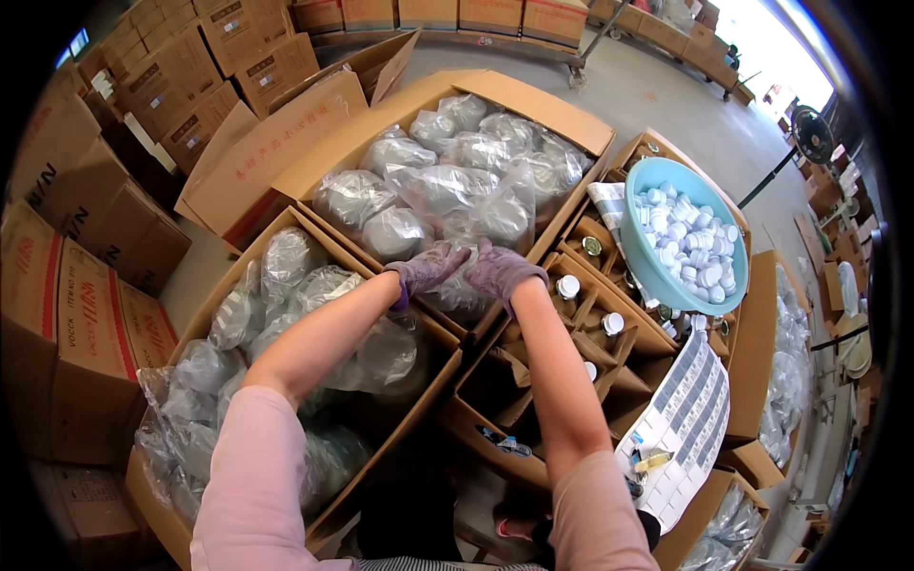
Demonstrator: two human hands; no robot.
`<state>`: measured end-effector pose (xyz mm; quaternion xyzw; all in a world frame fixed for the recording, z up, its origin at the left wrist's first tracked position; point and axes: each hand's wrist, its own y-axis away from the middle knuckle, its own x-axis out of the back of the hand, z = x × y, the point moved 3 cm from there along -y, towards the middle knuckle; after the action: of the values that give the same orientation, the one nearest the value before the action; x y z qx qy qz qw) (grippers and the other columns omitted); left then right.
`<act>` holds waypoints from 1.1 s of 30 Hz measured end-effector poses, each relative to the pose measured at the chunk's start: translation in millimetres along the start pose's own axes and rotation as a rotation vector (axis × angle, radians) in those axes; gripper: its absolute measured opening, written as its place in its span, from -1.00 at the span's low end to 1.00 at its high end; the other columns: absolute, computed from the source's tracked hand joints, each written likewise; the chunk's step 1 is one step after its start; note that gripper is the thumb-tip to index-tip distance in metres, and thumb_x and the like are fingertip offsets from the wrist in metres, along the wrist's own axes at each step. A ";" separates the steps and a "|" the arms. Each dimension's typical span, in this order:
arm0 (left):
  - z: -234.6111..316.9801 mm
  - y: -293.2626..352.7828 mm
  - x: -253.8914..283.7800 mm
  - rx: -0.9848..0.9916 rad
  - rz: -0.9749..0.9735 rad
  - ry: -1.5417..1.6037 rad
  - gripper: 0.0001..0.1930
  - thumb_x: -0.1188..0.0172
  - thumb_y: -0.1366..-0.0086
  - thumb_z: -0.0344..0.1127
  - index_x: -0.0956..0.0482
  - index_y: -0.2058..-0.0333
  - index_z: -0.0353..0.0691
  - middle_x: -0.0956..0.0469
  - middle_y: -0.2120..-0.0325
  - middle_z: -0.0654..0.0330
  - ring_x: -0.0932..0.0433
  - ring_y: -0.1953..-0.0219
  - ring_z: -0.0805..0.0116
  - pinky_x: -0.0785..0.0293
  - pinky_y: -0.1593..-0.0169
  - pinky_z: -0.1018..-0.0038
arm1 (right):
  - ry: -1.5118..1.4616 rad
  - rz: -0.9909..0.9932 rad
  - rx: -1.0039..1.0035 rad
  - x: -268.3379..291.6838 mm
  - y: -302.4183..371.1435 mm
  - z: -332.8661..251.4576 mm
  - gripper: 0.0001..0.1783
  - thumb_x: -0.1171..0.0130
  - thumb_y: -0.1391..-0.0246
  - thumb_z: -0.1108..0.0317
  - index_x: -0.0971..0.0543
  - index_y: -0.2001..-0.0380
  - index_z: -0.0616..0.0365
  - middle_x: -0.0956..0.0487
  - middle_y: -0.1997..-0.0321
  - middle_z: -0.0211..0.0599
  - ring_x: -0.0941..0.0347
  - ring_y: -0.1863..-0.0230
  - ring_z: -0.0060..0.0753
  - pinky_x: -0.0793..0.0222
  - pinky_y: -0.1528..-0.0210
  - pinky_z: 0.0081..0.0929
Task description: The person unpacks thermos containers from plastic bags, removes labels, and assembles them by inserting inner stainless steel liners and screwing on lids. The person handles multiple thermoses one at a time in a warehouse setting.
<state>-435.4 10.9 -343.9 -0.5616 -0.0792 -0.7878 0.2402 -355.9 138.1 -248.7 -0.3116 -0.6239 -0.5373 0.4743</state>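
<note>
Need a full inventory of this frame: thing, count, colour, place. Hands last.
clear bagged bundles: many, silvery clear plastic, fill the two big open cartons
far open carton: one, brown, top centre
near open carton: one, brown, lower left
divided carton: one, brown, centre right, a few white-capped jars in its cells
white-capped jars: about three showing, right of the hands
basin: one, pale blue, right, resting on the cartons
white caps: many, heaped in the basin
label sheet: one, white with grey blocks, lower right
stacked closed cartons: many, brown, left and along the top
fan: one, dark, far right
left hand: purple glove, on a bag at the carton edge
right hand: purple glove, gripping the same bag
</note>
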 end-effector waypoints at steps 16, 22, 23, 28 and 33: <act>-27.1 -46.4 64.7 0.198 -0.523 -0.696 -0.59 -0.14 -0.22 -0.03 -0.69 0.12 -0.19 -0.65 0.12 -0.02 -0.58 -0.01 0.07 -0.41 -0.14 0.26 | -0.470 0.528 -0.364 -42.1 -5.7 -27.6 -0.41 0.02 -0.10 -0.18 -0.57 -0.03 -0.03 -0.52 -0.09 -0.03 -0.35 -0.20 -0.01 -0.18 -0.22 -0.01; -101.4 -99.0 23.2 0.205 -0.614 -0.417 -0.59 -0.06 -0.21 -0.18 -0.67 0.07 -0.26 -0.62 0.03 -0.04 -0.63 0.06 0.06 -0.53 -0.04 0.28 | -0.416 0.715 -0.306 -37.8 -3.9 -38.6 -0.56 -0.07 -0.02 0.04 -0.59 0.11 0.04 -0.54 0.00 -0.05 -0.41 -0.11 0.00 -0.21 -0.18 -0.02; -107.9 -103.6 15.9 0.190 -0.577 -0.445 -0.61 -0.06 -0.20 -0.20 -0.69 0.09 -0.24 -0.63 0.06 -0.04 -0.64 0.06 0.10 -0.54 -0.02 0.33 | -0.430 0.713 -0.300 -41.1 -4.8 -34.6 -0.58 -0.07 -0.01 0.05 -0.60 0.13 0.04 -0.55 0.02 -0.07 -0.41 -0.10 -0.02 -0.21 -0.17 -0.03; -119.6 -97.9 -38.3 0.528 -0.875 -0.610 -0.55 -0.19 -0.22 -0.10 -0.63 -0.07 -0.09 -0.52 -0.16 0.18 -0.49 -0.18 0.15 -0.38 -0.20 0.09 | -0.462 0.672 -0.283 -49.2 -7.9 -29.0 -0.62 -0.09 0.00 0.08 -0.60 0.19 0.05 -0.59 0.13 -0.14 -0.44 -0.02 -0.10 -0.23 -0.14 -0.06; -89.1 -102.9 -66.6 0.754 -0.791 -0.936 -0.38 0.06 -0.35 0.14 -0.31 -0.33 0.08 -0.25 -0.36 0.25 -0.19 -0.38 0.11 -0.08 -0.36 0.00 | -0.409 0.753 -0.301 -46.8 -0.6 -32.3 -0.52 -0.14 0.05 -0.01 -0.57 0.13 0.06 -0.58 0.13 -0.12 -0.44 0.01 -0.08 -0.24 -0.10 -0.08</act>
<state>-542.0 84.7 -422.2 -0.6486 -0.6379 -0.4115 0.0554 -331.5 112.4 -293.2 -0.6818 -0.4631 -0.3396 0.4531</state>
